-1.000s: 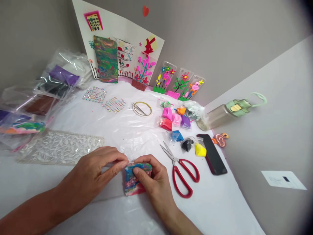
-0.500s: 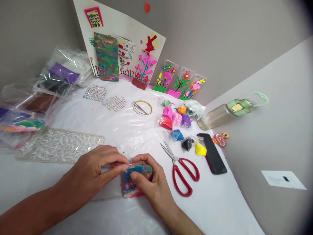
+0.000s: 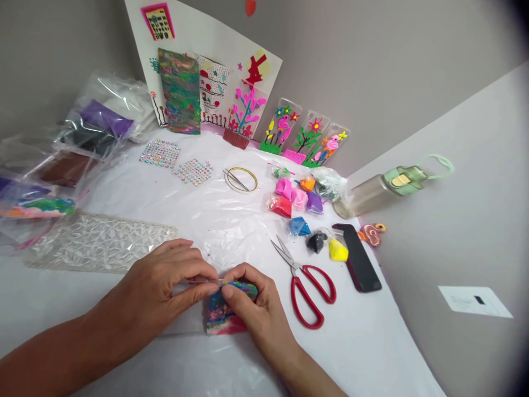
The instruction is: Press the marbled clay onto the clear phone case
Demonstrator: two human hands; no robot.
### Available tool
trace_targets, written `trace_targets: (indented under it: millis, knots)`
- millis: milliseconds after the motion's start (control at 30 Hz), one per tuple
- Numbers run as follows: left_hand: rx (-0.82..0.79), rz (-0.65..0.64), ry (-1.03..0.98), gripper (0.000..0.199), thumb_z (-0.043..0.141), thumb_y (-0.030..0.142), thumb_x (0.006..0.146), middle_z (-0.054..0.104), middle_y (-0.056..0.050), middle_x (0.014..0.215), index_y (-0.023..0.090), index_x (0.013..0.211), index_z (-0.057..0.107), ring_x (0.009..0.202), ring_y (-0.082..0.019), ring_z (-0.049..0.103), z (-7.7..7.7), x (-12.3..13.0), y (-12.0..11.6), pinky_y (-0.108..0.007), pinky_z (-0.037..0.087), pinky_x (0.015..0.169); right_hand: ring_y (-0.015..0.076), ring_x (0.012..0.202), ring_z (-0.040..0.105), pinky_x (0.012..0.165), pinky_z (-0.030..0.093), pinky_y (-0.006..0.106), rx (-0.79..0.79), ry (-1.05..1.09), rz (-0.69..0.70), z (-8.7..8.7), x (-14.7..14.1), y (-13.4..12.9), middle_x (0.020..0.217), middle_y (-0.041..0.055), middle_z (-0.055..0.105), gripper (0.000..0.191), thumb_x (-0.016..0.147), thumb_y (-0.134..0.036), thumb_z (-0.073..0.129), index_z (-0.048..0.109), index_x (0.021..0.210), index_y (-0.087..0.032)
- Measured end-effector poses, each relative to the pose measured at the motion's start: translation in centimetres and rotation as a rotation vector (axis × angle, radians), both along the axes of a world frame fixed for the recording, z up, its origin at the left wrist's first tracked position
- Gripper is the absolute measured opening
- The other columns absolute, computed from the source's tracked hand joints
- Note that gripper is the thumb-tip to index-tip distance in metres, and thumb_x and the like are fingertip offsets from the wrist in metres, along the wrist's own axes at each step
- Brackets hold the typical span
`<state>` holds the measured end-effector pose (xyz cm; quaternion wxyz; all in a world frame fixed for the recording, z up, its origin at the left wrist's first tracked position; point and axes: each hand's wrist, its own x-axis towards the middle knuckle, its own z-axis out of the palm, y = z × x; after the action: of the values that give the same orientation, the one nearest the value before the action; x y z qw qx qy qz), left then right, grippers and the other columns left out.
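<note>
A small piece of marbled clay (image 3: 225, 317), blue, green and pink, is held low over the white-covered table. My right hand (image 3: 254, 306) wraps its far side, with the thumb pressed on the upper edge. My left hand (image 3: 177, 284) pinches a thin clear plastic edge (image 3: 202, 281) at the clay's top left, thumb and forefinger together. The fingertips of both hands nearly meet there. Whether the plastic is part of the clay piece or a wrapper, I cannot tell. Right of the hands lie red-handled scissors (image 3: 308, 295), blades apart.
An embossed clear sheet (image 3: 103, 242) lies left, near plastic bags (image 3: 66, 165). Wrapped clay lumps (image 3: 300, 198), a black phone (image 3: 359, 259) and a bottle (image 3: 367, 196) stand right. Gem stickers (image 3: 194, 172), a bangle (image 3: 243, 179) and decorated phone cases (image 3: 281, 127) are farther back.
My right thumb has shifted slightly up and left to the clay's top edge, closer to the left fingertips. The clay tilts a little; the view has shifted slightly.
</note>
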<state>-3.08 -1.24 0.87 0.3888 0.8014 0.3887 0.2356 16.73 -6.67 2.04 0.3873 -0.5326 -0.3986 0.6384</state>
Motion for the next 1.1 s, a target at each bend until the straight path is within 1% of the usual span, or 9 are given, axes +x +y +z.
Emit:
trace_targets:
  millis: [100,233,467,633,833,900,967,1033,1100]
  knots:
    - [0.017,-0.014,0.02,0.019,0.056,0.039,0.1,0.072,0.012,0.08,0.034,0.089,0.071,0.081,-0.015,0.067,-0.1,0.0,0.1,-0.04,0.026,0.116,0.0118,0.069,0.046,0.066,0.039,0.024,0.011,-0.02,0.019,-0.3,0.2,-0.1,0.076,-0.0009,0.055,0.03,0.091,-0.046,0.067,0.063,0.087,-0.016]
    - [0.119,-0.021,0.045,0.02,0.057,0.046,0.099,0.074,0.012,0.085,0.033,0.093,0.072,0.083,-0.014,0.07,-0.1,-0.4,0.3,-0.041,0.022,0.122,0.012,0.07,0.046,0.065,0.038,0.024,0.053,-0.077,0.053,0.0,0.3,-0.1,0.077,-0.0011,0.055,0.028,0.095,-0.044,0.063,0.064,0.088,-0.017]
    - [0.242,-0.029,0.125,0.022,0.054,0.04,0.101,0.073,0.011,0.082,0.032,0.088,0.07,0.076,-0.014,0.069,0.3,-1.0,0.3,-0.05,0.018,0.126,0.0116,0.067,0.048,0.065,0.039,0.024,-0.036,0.023,0.026,0.3,0.0,0.0,0.074,-0.0017,0.058,0.03,0.084,-0.045,0.076,0.065,0.087,-0.018]
    - [0.42,-0.005,0.129,0.018,0.053,0.032,0.101,0.077,0.007,0.093,0.032,0.104,0.071,0.088,-0.017,0.071,0.8,-0.7,0.1,-0.053,0.014,0.127,0.0115,0.063,0.052,0.065,0.043,0.025,-0.117,0.069,-0.036,-0.4,0.0,0.3,0.071,-0.001,0.063,0.035,0.077,-0.048,0.083,0.069,0.085,-0.016]
    - [0.516,-0.003,0.259,0.027,0.048,0.026,0.097,0.075,0.008,0.078,0.029,0.083,0.071,0.083,-0.017,0.069,1.7,-0.3,0.3,-0.06,-0.003,0.127,0.0088,0.061,0.052,0.062,0.042,0.021,-0.14,0.103,-0.048,-0.6,0.2,0.3,0.07,-0.0021,0.064,0.033,0.077,-0.045,0.085,0.071,0.085,-0.016]
    - [0.474,-0.045,0.23,0.025,0.049,0.027,0.099,0.075,0.007,0.082,0.029,0.091,0.072,0.08,-0.016,0.069,1.3,-0.4,0.4,-0.06,0.004,0.128,0.0081,0.06,0.052,0.062,0.042,0.02,-0.137,0.111,-0.042,-0.5,0.3,0.3,0.069,-0.0026,0.063,0.033,0.078,-0.045,0.085,0.071,0.086,-0.016]
    - [0.428,-0.071,0.146,0.021,0.05,0.029,0.102,0.075,0.007,0.091,0.03,0.102,0.071,0.084,-0.015,0.071,0.7,-0.6,0.3,-0.054,0.019,0.127,0.0084,0.061,0.055,0.064,0.045,0.02,-0.142,0.135,-0.033,-0.5,0.5,0.3,0.071,-0.0022,0.066,0.033,0.078,-0.045,0.085,0.072,0.088,-0.016]
    - [0.383,-0.039,0.073,0.019,0.05,0.031,0.104,0.076,0.005,0.098,0.029,0.108,0.069,0.094,-0.015,0.071,0.2,-0.7,0.2,-0.042,0.038,0.117,0.0091,0.063,0.059,0.067,0.048,0.021,-0.144,0.175,-0.026,-0.5,0.6,0.3,0.074,-0.0012,0.069,0.032,0.078,-0.044,0.085,0.074,0.09,-0.017]
    - [0.325,0.016,0.027,0.017,0.052,0.032,0.103,0.075,0.004,0.104,0.029,0.11,0.067,0.103,-0.016,0.069,0.0,-0.7,0.0,-0.03,0.049,0.102,0.01,0.066,0.062,0.071,0.05,0.022,-0.141,0.222,-0.026,-0.5,0.7,0.4,0.078,-0.0001,0.072,0.03,0.078,-0.042,0.086,0.075,0.092,-0.017]
